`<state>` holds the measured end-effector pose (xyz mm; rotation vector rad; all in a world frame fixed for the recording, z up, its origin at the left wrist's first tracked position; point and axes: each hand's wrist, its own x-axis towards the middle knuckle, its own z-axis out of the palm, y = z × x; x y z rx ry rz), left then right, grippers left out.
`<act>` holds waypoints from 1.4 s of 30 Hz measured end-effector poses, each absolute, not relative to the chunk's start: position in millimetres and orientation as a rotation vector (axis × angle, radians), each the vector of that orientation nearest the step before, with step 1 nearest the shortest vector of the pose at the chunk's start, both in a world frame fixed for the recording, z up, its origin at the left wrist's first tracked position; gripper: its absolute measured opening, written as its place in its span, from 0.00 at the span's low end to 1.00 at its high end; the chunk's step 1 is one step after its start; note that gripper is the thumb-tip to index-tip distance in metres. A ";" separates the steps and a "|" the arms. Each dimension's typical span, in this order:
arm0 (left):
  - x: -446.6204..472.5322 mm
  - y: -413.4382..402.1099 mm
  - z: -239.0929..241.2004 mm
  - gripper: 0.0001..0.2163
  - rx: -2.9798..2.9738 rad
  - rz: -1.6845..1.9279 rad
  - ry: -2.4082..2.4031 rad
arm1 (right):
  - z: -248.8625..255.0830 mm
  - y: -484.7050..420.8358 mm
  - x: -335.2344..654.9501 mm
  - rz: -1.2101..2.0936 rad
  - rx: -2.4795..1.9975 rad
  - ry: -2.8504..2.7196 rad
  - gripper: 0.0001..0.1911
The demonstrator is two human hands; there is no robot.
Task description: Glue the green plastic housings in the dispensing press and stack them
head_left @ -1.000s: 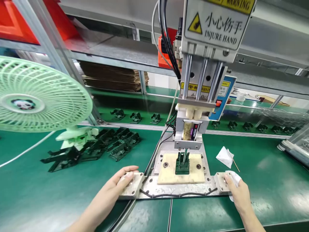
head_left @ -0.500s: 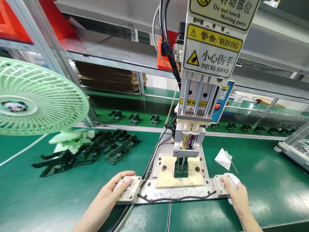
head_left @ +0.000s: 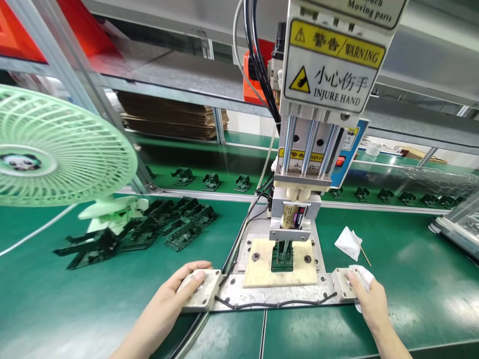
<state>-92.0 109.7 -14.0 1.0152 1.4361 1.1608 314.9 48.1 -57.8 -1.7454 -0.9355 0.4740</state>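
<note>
My left hand [head_left: 170,294] grips the left button block [head_left: 206,295], its thumb lying over the top and its fingers round the far side. On the right button block [head_left: 341,285] rests the thumb of my right hand [head_left: 372,305], with a white tissue [head_left: 365,274] between that hand and the block. Both blocks sit at the ends of the metal base [head_left: 258,298] of a bench press [head_left: 301,174]. A dark green plastic part [head_left: 282,264] stands on the cream fixture plate [head_left: 250,276], with the press head [head_left: 289,234] down over its top.
Several dark green assemblies [head_left: 190,227] lie to the left, beside a green fan [head_left: 75,149]. More parts [head_left: 210,182] line the strip behind. A folded white wipe [head_left: 348,242] and a thin stick [head_left: 362,249] lie right of the press. Black cables [head_left: 239,239] run along its left side.
The view has shifted slightly. Both hands keep their hold on the button blocks, and the press head stays down over the green part.
</note>
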 end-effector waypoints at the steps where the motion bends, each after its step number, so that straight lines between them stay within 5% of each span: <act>1: -93.2 110.6 -14.4 0.30 1.012 1.155 1.429 | -56.0 47.9 315.5 0.459 -1.746 -0.943 0.28; 42: -96.6 110.0 -16.3 0.28 1.067 1.132 1.367 | -53.9 40.6 332.7 0.396 -1.895 -0.885 0.36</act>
